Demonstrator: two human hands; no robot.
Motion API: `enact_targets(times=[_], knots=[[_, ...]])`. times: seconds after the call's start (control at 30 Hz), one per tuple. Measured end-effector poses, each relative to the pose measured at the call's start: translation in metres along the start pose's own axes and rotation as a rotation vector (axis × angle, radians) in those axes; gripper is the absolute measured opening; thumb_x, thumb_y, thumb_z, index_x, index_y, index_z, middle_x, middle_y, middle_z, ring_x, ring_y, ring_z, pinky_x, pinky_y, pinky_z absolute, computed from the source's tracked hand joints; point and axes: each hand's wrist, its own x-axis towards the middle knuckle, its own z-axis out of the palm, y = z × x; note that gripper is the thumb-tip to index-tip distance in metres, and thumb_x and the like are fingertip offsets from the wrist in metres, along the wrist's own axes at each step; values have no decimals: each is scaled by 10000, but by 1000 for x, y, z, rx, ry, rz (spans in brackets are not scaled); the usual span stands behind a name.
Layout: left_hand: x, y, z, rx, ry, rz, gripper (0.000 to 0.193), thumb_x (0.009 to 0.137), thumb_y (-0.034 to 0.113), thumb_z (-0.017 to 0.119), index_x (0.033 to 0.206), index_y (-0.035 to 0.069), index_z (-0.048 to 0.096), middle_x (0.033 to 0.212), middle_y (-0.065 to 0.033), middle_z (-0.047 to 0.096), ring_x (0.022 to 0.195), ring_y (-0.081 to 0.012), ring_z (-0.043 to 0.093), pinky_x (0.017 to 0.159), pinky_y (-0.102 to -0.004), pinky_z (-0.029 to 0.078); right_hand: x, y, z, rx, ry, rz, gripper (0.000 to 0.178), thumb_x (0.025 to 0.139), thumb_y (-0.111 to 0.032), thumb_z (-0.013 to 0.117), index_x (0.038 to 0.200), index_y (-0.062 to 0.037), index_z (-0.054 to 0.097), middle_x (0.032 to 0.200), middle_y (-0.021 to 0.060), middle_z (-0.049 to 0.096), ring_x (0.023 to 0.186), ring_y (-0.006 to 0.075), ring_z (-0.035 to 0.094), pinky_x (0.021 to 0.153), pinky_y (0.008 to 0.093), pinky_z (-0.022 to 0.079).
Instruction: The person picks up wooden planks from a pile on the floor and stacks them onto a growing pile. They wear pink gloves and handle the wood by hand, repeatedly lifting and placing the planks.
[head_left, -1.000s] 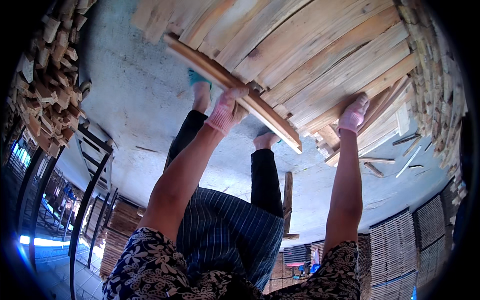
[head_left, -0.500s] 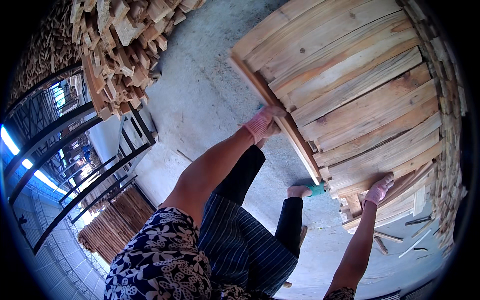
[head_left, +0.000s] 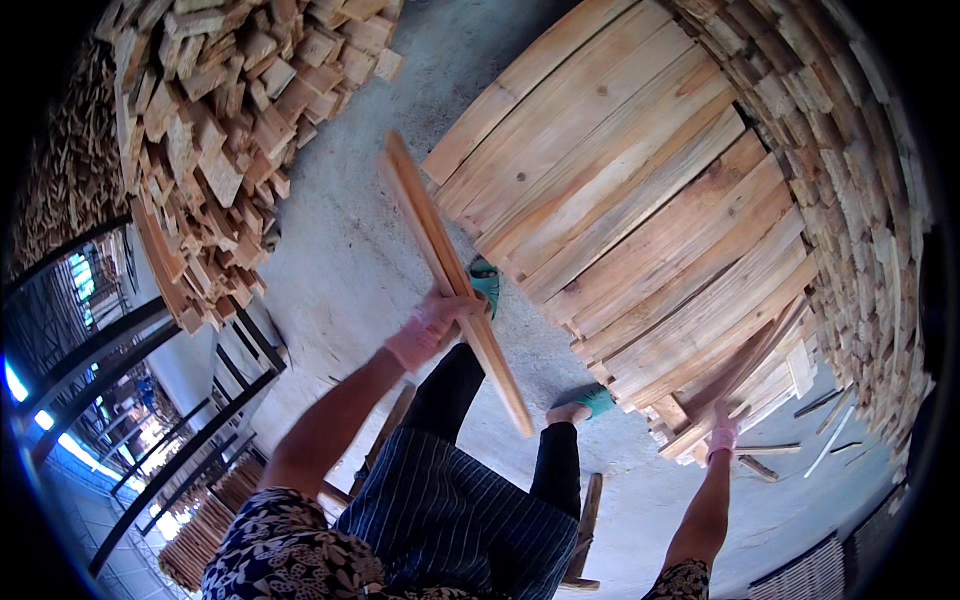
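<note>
- nearest the camera are the person's patterned sleeves and a dark striped garment over black trousers, with both feet in teal sandals (head_left: 486, 281) on the concrete floor (head_left: 340, 260).
- the left hand (head_left: 425, 333), in a pink glove, has its grip wrapped around a long wooden plank (head_left: 452, 277) a little below the plank's middle.
- that plank is lifted clear of the floor and runs on a slant, upper end toward the far left, lower end ending just above the right foot.
- the right hand (head_left: 721, 438), also in a pink glove, reaches out to the lower corner of the plank stack (head_left: 640, 190); its grip rests on the end of a board there, but whether the fingers are closed around it cannot be told.
- the stack is a broad bed of pale boards lying side by side, just past the feet.
- a few thin loose sticks (head_left: 825, 430) lie on the floor beside the right hand.
- farther off to the left rises a heap of short wood blocks (head_left: 220, 130), with dark metal racks (head_left: 130, 370) below it.
- more stacked wood curves along the right rim.
</note>
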Motion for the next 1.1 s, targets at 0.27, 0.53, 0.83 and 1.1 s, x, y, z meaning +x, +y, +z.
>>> enact_targets(times=[0.27,0.53,0.83,1.1], knots=[[98,198,74,912,27,95,567,757,241,775,1249,61,560,1202,-125,573,1072,-235,585,937,-375,488,-1,-28,31,-85,154,-18,1036,830,-306,734,1572,-44,61,1516,212,375,1322,310,442,1116,372,336],[174,267,93,790,33,-127,487,799,279,762,1200,36,633,1029,-82,663,989,-200,614,895,-332,504,-50,-4,6,47,254,-110,879,835,-177,675,1550,-50,180,1534,227,347,1375,330,412,1126,387,328],[152,246,91,727,30,-56,635,749,187,792,1293,16,513,1143,-122,627,1012,-220,640,847,-370,552,-119,-206,-3,-158,120,-410,979,819,-21,650,1584,-103,46,1571,238,257,1439,377,302,1175,420,306],[46,135,106,107,89,42,679,686,62,809,1207,167,386,1037,-45,548,901,-185,615,789,-353,562,-75,-439,60,-516,-7,-1243,750,914,-133,645,1508,-421,290,1235,200,512,1022,386,586,893,465,500]])
